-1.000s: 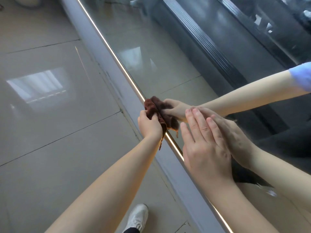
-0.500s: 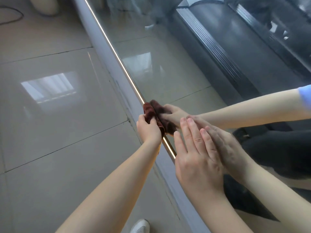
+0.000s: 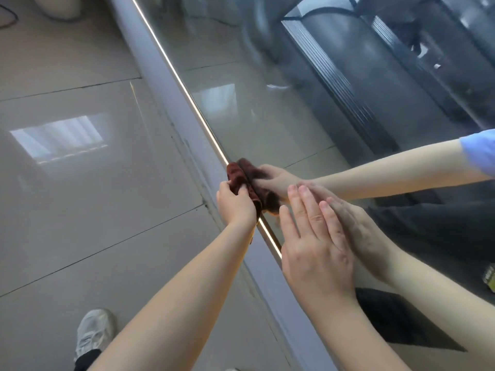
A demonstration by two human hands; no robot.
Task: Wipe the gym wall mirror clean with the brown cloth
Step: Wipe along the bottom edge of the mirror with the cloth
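Note:
The wall mirror fills the right side of the head view, bordered at its foot by a lit strip and a grey skirting. My left hand grips the bunched brown cloth and holds it against the mirror's bottom edge. Flat on the glass just to the right lies my right hand, fingers straight and together. Both hands and the cloth are doubled by their reflections in the mirror.
Glossy grey floor tiles stretch to the left. My white shoe stands at the bottom left. A pale round base and a dark cable sit at the top left. The mirror reflects dark gym equipment.
The view has tilted and shifted, so hands and cloth sit lower in frame. The left hand still holds the cloth at the mirror's bottom edge; the right hand stays flat on the glass.

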